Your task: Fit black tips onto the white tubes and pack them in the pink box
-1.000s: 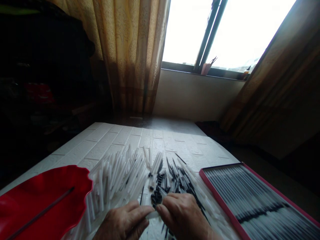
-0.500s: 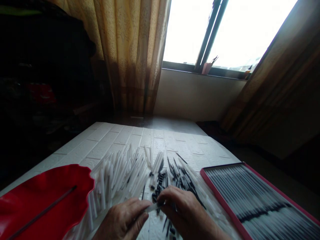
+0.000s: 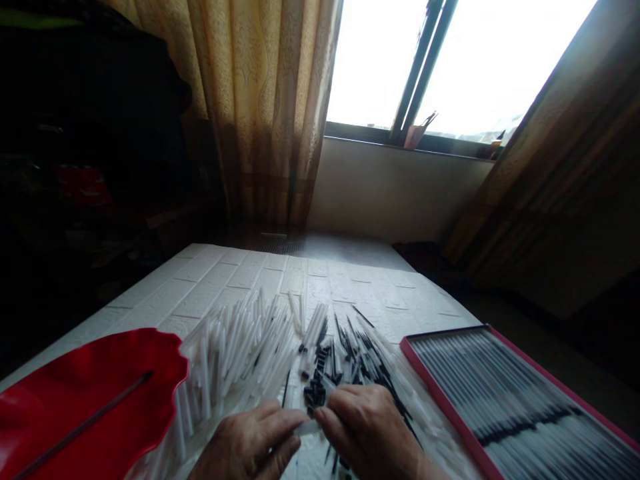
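My left hand (image 3: 250, 440) pinches one end of a short translucent pen barrel (image 3: 306, 427) between thumb and fingers. At the barrel's other end, the fingers of my right hand (image 3: 373, 430) are closed, their tips hiding that end. A clear piece (image 3: 326, 381) pokes out beyond my right knuckles; I cannot tell whether it is held. Small black caps (image 3: 316, 387) lie in a pile just past my fingertips. Slim black refills (image 3: 367, 350) fan out beyond my right hand. To the left spreads a heap of clear pen barrels (image 3: 240, 340).
A red scalloped dish (image 3: 115, 360) with a single pen (image 3: 85, 427) in it stands at the left. On the right, a pink-edged box (image 3: 440, 400) holds rows of clear pens (image 3: 500, 373). The white brick-patterned table (image 3: 320, 273) reaches toward the curtain (image 3: 260, 120) and window.
My right hand has turned and lowered slightly, its fingers closing over the barrel's end. The dark piece at my right fingertips is now hidden. My left hand has barely moved.
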Demonstrator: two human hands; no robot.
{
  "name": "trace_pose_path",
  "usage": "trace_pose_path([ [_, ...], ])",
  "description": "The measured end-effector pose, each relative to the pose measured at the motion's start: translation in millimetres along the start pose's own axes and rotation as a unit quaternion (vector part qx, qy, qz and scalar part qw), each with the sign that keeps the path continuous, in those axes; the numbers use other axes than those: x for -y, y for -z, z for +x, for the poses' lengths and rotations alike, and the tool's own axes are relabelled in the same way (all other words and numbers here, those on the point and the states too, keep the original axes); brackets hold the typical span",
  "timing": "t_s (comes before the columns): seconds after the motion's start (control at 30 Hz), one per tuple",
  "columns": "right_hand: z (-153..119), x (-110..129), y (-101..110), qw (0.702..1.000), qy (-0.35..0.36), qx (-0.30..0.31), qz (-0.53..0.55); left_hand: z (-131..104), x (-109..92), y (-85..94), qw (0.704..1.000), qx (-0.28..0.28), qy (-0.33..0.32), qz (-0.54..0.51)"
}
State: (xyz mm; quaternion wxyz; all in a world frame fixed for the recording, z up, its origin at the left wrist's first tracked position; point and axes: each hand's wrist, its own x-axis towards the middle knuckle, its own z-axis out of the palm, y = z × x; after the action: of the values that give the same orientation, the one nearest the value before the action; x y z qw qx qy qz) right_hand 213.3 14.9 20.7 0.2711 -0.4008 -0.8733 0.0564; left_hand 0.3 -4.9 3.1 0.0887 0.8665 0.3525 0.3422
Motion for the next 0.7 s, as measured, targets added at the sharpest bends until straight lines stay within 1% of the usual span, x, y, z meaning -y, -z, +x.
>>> trace_pose_path([
  [0.1, 0, -1, -6, 1.000, -0.009, -0.004, 0.021, -2, 0, 0.6, 1.000, 0.004, 0.007, -0.004],
  [0.17, 1, -1, -6, 0.998, -0.028, 0.009, 0.053, -1, 0, 0.9, 1.000, -0.001, 0.006, -0.023],
  [0.3, 3, 2, 9, 0.985, -0.070, 0.046, 0.153, 2, 4, -0.4, 0.997, 0.003, 0.016, -0.081],
  [0.4, 4, 4, 20, 0.971, -0.062, 0.056, 0.225, 1, 8, -3.2, 0.993, 0.006, 0.035, -0.109],
  [0.5, 3, 3, 20, 0.974, -0.044, 0.039, 0.220, -2, 11, -5.4, 0.993, -0.008, 0.021, -0.116],
  [0.6, 2, 0, 15, 0.979, -0.035, 0.022, 0.200, -3, 12, -5.0, 0.994, 0.005, 0.029, -0.110],
  [0.7, 2, 0, 12, 0.983, -0.035, 0.016, 0.177, -1, 11, -3.6, 0.994, -0.011, 0.019, -0.108],
])
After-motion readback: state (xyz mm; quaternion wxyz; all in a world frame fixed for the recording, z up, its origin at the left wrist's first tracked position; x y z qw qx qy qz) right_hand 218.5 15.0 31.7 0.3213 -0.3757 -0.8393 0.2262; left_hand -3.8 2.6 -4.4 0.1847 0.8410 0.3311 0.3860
